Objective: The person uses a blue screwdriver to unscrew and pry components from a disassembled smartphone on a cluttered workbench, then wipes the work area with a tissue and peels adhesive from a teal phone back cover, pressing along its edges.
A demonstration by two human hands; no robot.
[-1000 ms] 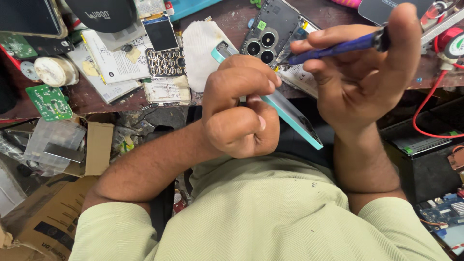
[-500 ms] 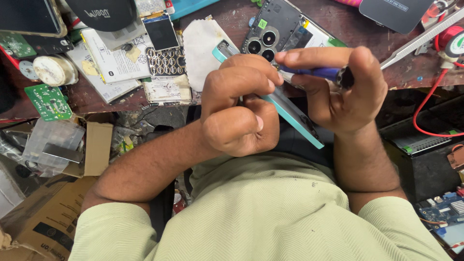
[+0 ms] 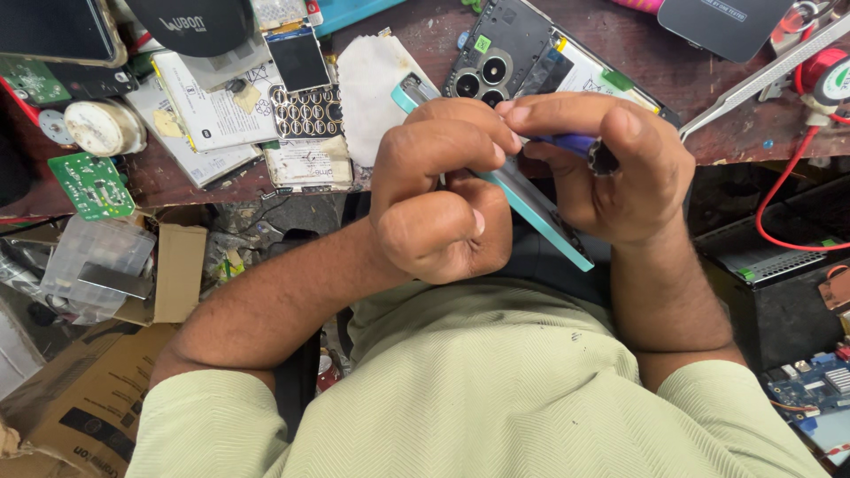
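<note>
My left hand (image 3: 438, 190) grips a slim phone with a teal edge (image 3: 542, 217), held on its side over my lap. Its top corner pokes out above my fingers near the workbench edge. My right hand (image 3: 611, 168) holds a small blue-handled screwdriver (image 3: 580, 146), its tip pointing left between my fingers toward the phone. Both hands touch each other above the phone. An opened dark phone back (image 3: 522, 62) with round camera rings and a white battery lies on the bench just beyond my hands.
The brown workbench (image 3: 673, 106) carries a white cloth (image 3: 376, 75), a keypad phone part (image 3: 305, 88), papers, a green circuit board (image 3: 93, 186), a tape roll (image 3: 102, 128), metal tweezers (image 3: 766, 75) and a red wire (image 3: 788, 204). Cardboard boxes (image 3: 80, 389) sit lower left.
My right hand came down from a raised, open-fingered pose and closed in on the phone, bringing the screwdriver against my left hand. My left hand stayed put.
</note>
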